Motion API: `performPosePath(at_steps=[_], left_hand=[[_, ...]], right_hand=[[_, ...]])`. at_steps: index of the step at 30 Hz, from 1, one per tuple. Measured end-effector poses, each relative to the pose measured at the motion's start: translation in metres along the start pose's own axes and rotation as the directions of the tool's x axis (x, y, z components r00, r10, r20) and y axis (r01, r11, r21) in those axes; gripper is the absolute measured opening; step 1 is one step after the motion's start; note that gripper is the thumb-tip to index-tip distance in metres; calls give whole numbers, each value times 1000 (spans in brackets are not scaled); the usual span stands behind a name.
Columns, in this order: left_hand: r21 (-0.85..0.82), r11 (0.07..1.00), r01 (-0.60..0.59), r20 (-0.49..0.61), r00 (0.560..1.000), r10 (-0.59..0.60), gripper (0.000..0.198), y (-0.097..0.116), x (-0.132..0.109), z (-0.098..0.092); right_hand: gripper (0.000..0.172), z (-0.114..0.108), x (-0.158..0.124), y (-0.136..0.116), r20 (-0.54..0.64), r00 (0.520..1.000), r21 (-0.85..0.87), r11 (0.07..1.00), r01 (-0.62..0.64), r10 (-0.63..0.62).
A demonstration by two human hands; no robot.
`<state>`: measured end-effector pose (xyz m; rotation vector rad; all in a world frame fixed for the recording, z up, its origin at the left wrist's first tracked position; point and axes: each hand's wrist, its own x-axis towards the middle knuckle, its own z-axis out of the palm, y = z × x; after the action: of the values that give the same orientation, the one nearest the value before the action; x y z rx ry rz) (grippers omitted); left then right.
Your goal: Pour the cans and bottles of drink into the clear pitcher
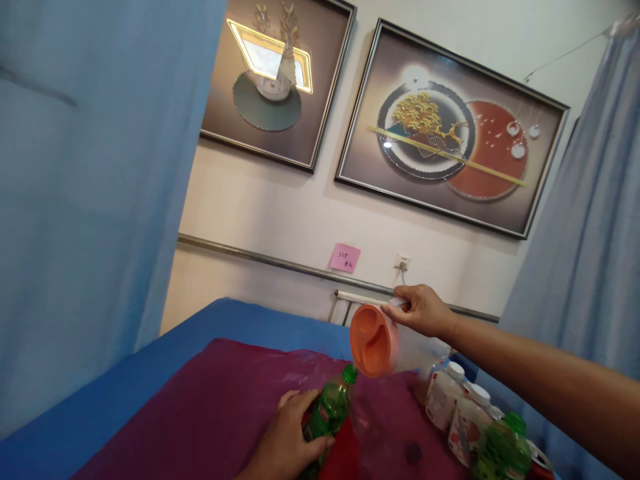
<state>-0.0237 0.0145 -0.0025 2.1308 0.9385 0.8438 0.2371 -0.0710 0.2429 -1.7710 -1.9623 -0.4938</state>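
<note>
My left hand [295, 433] is wrapped round a green plastic bottle [333, 403], which leans a little to the right. In my right hand [423, 310] is the handle of a clear pitcher [413, 350] with an orange lid [373, 340]. The pitcher is tipped on its side, lid to the left, and the lid's lower edge is close to the bottle's green top. Whether liquid flows between them is too small to tell. Something red [343, 453] shows behind the bottle's lower part.
White-capped bottles [445, 393], another green bottle [505, 450] and an open can [540, 460] stand at the right. A dark red sheet [210, 400] covers part of the blue bed [240, 320]. Blue curtains [100, 167] hang at both sides. A metal rail [280, 263] runs along the wall.
</note>
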Motion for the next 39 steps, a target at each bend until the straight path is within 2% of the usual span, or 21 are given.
performPosePath(at_steps=[32,39], left_hand=[[9,1000,-12,37,999,11,71,10,-3,-7],[5,1000,6,17,1000,-6,74,0,0,0]], right_hand=[[45,1,-1,-3,21,1000,-23,1000,8,-8],[45,1,-1,-2,24,1000,-16,1000,-1,1]])
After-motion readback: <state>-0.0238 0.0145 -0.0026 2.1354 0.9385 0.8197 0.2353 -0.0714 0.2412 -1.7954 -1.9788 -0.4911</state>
